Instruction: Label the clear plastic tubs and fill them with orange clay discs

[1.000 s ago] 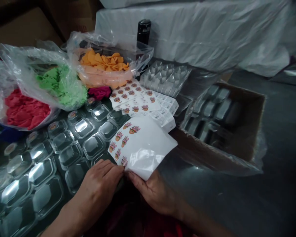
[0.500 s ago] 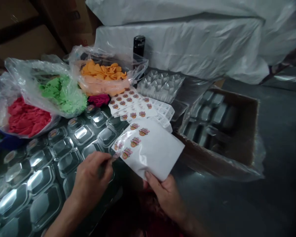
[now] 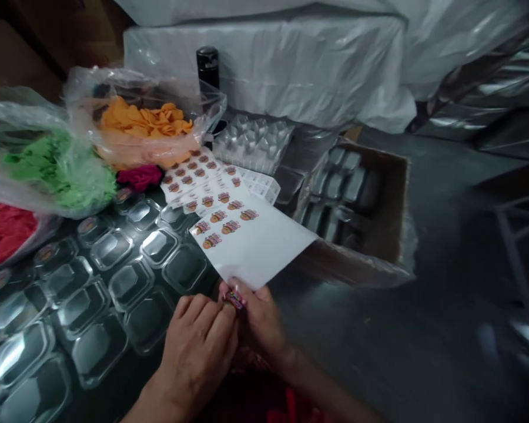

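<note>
We see our left hand (image 3: pixel 198 341) low in the middle, with its fingers bent and pinched on a small bright peeled sticker (image 3: pixel 234 299) at the fingertips. Our right hand (image 3: pixel 260 320) is just beside it, touching it. Its thumb and fingers are closed on the near corner of a white sticker sheet with a few round orange and red stickers left on it (image 3: pixel 253 244). The sheet tilts up and away from us, and its stickers sit at the far left part. The small sticker is just under the sheet's near corner, between our two hands.

To the left lie many clear plastic little boxes with shut lids (image 3: pixel 110 276), set in rows on the dark table. Some far ones have a round sticker on top. Past the held sheet lie more full sticker sheets (image 3: pixel 194 176), flat on the boxes. Behind them is a clear bag of orange soft pieces (image 3: pixel 145 123), a clear bag of green soft pieces (image 3: pixel 57 170) and a bag of red soft pieces (image 3: pixel 4 232) at the left edge. A dark pink lump (image 3: pixel 139 176) lies between the bags and the sheets. A black bottle (image 3: pixel 207 64) stands behind the orange bag. To the right is a brown cardboard box (image 3: pixel 392 211) with clear trays inside.
</note>
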Motion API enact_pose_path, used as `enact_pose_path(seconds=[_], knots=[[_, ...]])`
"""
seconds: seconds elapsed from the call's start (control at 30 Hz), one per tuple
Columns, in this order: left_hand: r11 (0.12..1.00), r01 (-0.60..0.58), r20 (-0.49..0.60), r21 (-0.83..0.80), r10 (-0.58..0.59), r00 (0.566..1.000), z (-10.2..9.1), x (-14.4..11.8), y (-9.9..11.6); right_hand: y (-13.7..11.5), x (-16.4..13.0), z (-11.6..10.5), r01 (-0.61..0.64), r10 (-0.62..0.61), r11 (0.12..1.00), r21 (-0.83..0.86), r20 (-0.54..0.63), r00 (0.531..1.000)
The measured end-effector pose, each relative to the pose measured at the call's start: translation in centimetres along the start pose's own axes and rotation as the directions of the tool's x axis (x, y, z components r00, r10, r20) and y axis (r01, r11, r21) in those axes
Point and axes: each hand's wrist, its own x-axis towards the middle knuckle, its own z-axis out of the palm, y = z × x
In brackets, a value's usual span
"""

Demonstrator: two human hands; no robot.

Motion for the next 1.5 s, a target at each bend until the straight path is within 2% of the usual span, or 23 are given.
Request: enact_pose_path(seconds=[0.17,0.3,0.4,0.47,0.57,0.63,0.7,0.73,0.8,0.83,0.87,0.93,1.03,1.2,1.37,1.5], knots=[[0.966,0.096,0.064,-0.24,-0.083,0.994,-0.9,-0.5,-0.6,0.2,-0.4,-0.6,0.067,-0.064,0.995,-0.071,0.041,0.997],[0.97,0.132,0.1,-0.206,-0.114,0.988,-0.9,-0.3,-1.4,0.0,-0.9,-0.6,0.133,-0.12,0.97,-0.202,0.077,0.99],[0.981,0.119,0.111,-0.151,-0.103,0.988,-1.0,0.1,-1.3,-0.1,-1.2,-0.8,0.125,-0.106,0.951,-0.283,0.084,0.991],[0.968,0.155,0.113,-0.198,-0.135,0.984,-1.4,0.3,-1.1,0.1,-1.3,-1.1,0.107,-0.081,0.945,-0.31,0.098,0.992],[0.889,0.261,0.125,-0.377,-0.23,0.965,-2.7,0.5,-1.3,0.2,-1.4,-1.6,0.101,-0.067,0.925,-0.367,0.105,0.992],[0.806,0.342,0.12,-0.484,-0.326,0.938,-3.9,0.3,-2.7,0.0,-1.6,-1.9,0.212,-0.189,0.856,-0.472,0.096,0.977],[0.703,0.464,0.107,-0.539,-0.49,0.865,-5.0,0.1,-5.3,-0.5,-1.8,-2.1,0.366,-0.368,0.716,-0.595,0.123,0.922],[0.634,0.539,0.101,-0.555,-0.591,0.8,-5.5,-0.1,-7.0,-0.8,-1.8,-2.2,0.425,-0.443,0.639,-0.641,0.145,0.885],[0.45,0.669,0.128,-0.591,-0.767,0.629,-6.0,-0.2,-10.7,-1.4,-1.7,-2.3,0.49,-0.544,0.519,-0.701,0.171,0.821],[0.355,0.705,0.166,-0.614,-0.815,0.555,-6.0,-0.2,-12.4,-1.8,-1.6,-2.2,0.509,-0.578,0.476,-0.717,0.181,0.796],[0.273,0.725,0.211,-0.633,-0.84,0.5,-5.9,-0.1,-14.0,-2.1,-1.4,-2.1,0.528,-0.607,0.443,-0.724,0.19,0.771],[0.159,0.738,0.295,-0.656,-0.845,0.445,-5.4,0.1,-16.2,-2.6,-0.9,-1.7,0.554,-0.64,0.413,-0.722,0.203,0.741],[0.088,0.733,0.359,-0.675,-0.828,0.43,-4.5,0.6,-17.5,-3.0,0.0,-0.8,0.578,-0.656,0.459,-0.674,0.181,0.732],[0.061,0.776,0.443,-0.628,-0.792,0.42,-3.6,1.0,-18.0,-2.8,0.8,-0.1,0.57,-0.631,0.52,-0.636,0.164,0.758],[0.062,0.817,0.494,-0.573,-0.77,0.405,-3.7,1.3,-19.2,-2.9,1.3,-0.8,0.587,-0.617,0.478,-0.653,0.227,0.754],[0.094,0.843,0.526,-0.53,-0.743,0.414,-4.0,2.0,-19.6,-3.0,1.8,-1.4,0.606,-0.611,0.448,-0.658,0.27,0.745]])
